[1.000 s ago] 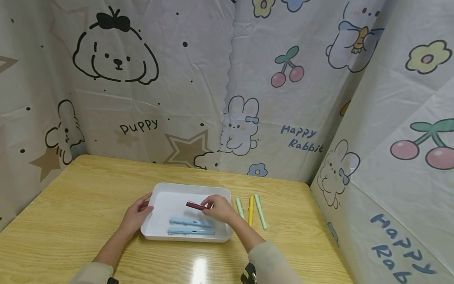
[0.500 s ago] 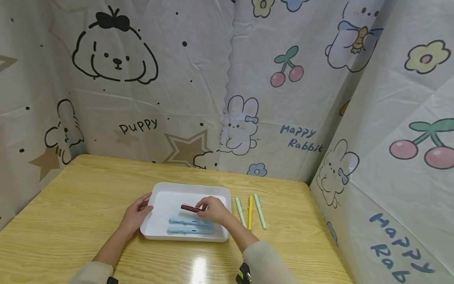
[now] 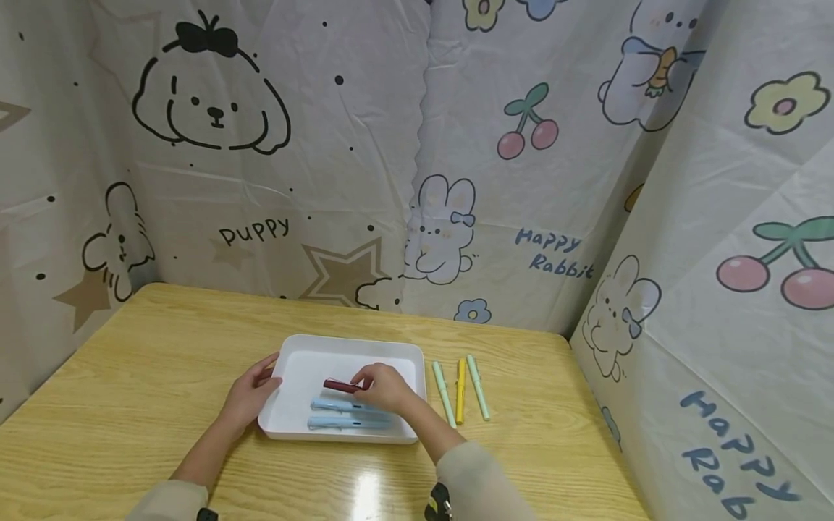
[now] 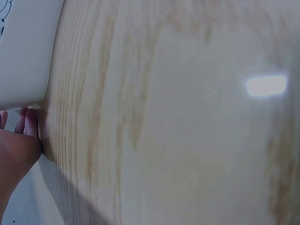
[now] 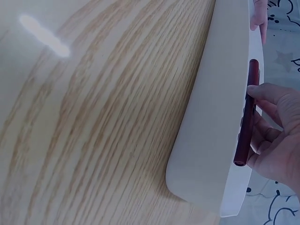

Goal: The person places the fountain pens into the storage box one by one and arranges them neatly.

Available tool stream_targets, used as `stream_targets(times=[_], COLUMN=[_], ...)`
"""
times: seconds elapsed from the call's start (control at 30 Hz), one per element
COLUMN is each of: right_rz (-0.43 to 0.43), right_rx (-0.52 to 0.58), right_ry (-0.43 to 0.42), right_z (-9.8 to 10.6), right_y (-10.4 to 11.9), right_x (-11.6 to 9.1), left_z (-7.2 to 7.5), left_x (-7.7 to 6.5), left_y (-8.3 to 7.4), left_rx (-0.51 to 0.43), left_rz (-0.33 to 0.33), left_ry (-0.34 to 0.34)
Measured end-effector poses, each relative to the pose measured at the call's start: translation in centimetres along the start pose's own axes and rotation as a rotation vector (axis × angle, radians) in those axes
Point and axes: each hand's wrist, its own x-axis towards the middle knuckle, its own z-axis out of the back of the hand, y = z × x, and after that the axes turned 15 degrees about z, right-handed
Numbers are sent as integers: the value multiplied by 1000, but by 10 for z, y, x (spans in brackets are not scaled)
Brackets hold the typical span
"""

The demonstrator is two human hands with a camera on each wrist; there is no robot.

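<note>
A dark red pen point(image 3: 341, 386) is pinched between the thumb and fingers of my right hand point(image 3: 384, 389), over the white tray point(image 3: 296, 428). In the right wrist view the dark red pen point(image 5: 247, 117) lies lengthwise along the tray's wall point(image 5: 201, 108), with the thumb on its near side. Below it in the head view, two light blue pens point(image 3: 335, 406) lie side by side in the tray, their right ends partly behind my right hand. My left hand point(image 3: 250, 394) holds the tray's left end, thumb at the rim and fingers along the outside.
Right of the tray, a yellow pen point(image 3: 461, 391) lies on the wooden table point(image 3: 163, 347) between two light green pens point(image 3: 478, 387). A patterned cloth point(image 3: 326, 181) hangs behind the table and along both sides.
My right hand has moved a little left and slightly down with the dark red pen, nearer the blue pens. My left hand and the tray have stayed in place.
</note>
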Motion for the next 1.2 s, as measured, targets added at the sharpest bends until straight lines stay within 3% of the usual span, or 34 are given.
stream_targets(times=[0.97, 1.2], right_rz=[-71, -56], right_rx=[-15, -37], right_ry=[58, 73], right_z=[-16, -17], right_y=[-4, -6], right_x=[9, 10], left_z=[-1, -1], left_x=[-1, -1], left_y=[1, 0], left_rx=[-11, -8], left_rz=[-2, -4], left_ry=[-1, -6])
